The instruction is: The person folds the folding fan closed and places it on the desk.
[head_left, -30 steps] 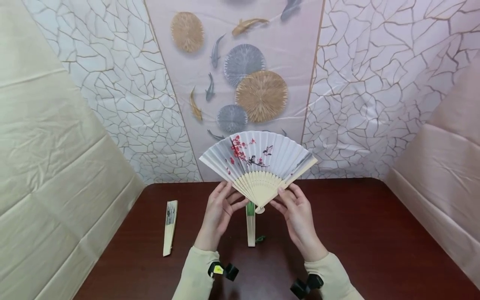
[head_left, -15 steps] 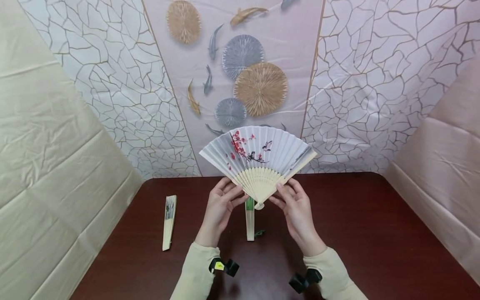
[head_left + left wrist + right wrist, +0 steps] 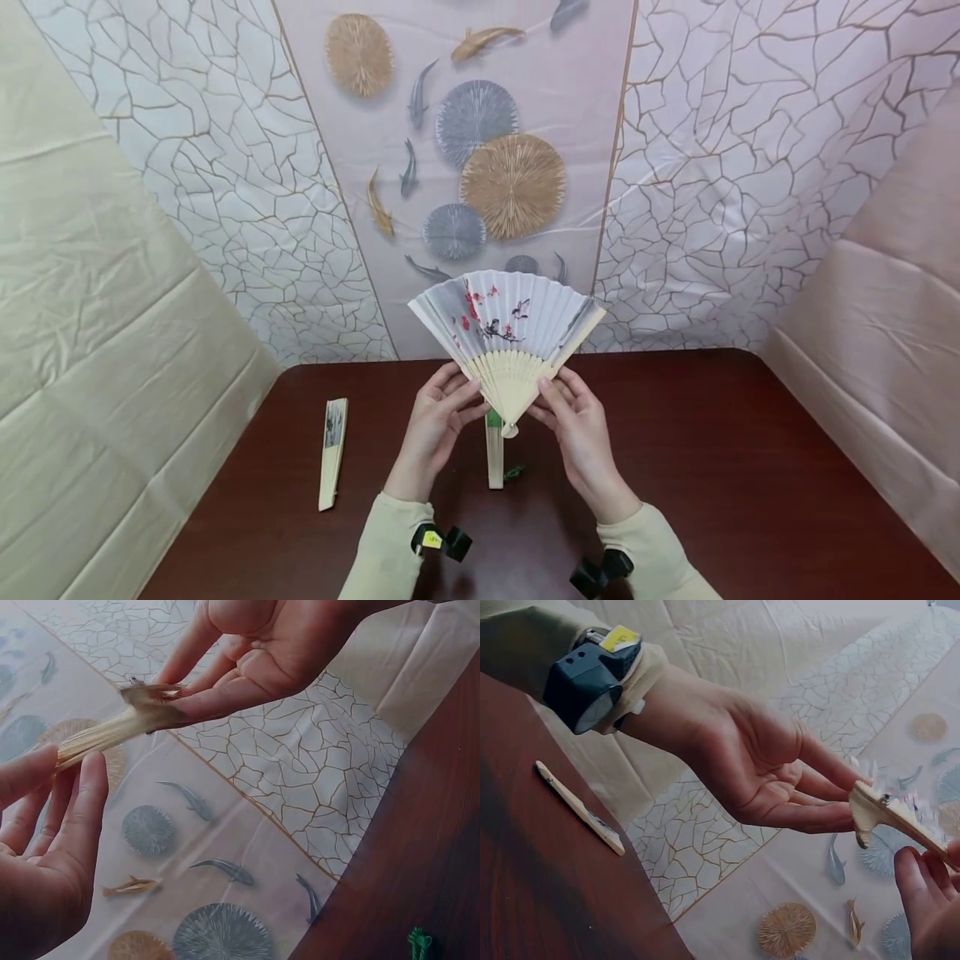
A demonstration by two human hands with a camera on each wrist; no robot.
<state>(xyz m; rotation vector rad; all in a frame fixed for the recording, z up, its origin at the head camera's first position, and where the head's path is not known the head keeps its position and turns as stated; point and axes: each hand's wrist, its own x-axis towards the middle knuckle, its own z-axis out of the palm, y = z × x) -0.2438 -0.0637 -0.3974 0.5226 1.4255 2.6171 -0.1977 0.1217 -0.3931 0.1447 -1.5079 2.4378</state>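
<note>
A white folding fan (image 3: 517, 321) with pale wooden ribs, red blossoms and small birds is held up, partly spread. My left hand (image 3: 435, 417) pinches its left edge between thumb and fingers. On the opposite edge, my right hand (image 3: 583, 429) grips the outer rib the same way. The left wrist view shows the ribs (image 3: 105, 739) nearly edge-on between both hands. In the right wrist view the guard stick (image 3: 900, 816) runs from one hand to the other. Behind the pivot lies a folded fan (image 3: 495, 458) with a green top, partly hidden.
Another folded fan (image 3: 332, 454), pale with a grey pattern, lies at the left on the dark red-brown table (image 3: 697, 475). A green tassel (image 3: 513, 473) lies beside the middle fan. A patterned cloth (image 3: 675, 208) with fish and round motifs hangs behind the table.
The fan's spread has narrowed, its two outer edges drawing inward as my hands come slightly closer together. The head view has also shifted a little. Both folded fans stay on the table.
</note>
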